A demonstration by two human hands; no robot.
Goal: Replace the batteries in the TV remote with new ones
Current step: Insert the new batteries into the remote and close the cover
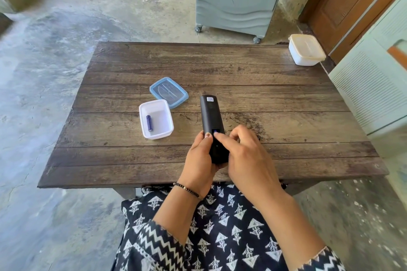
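Observation:
The black TV remote (211, 114) is held back side up over the wooden table (242, 68), its far end carrying a small white sticker. My left hand (199, 160) grips its near end from the left. My right hand (244, 154) rests on the remote's near part, the index fingertip pressing on a small opening where a bit of blue battery shows. A blue battery (149, 123) lies alone in the open white container (164, 126) left of the remote.
A clear lid with a blue rim (174, 100) lies just behind the open container. A closed white container (305, 50) stands at the table's far right corner. A grey wheeled cabinet (237, 0) is behind the table, and a pale louvred cabinet (374, 86) at the right.

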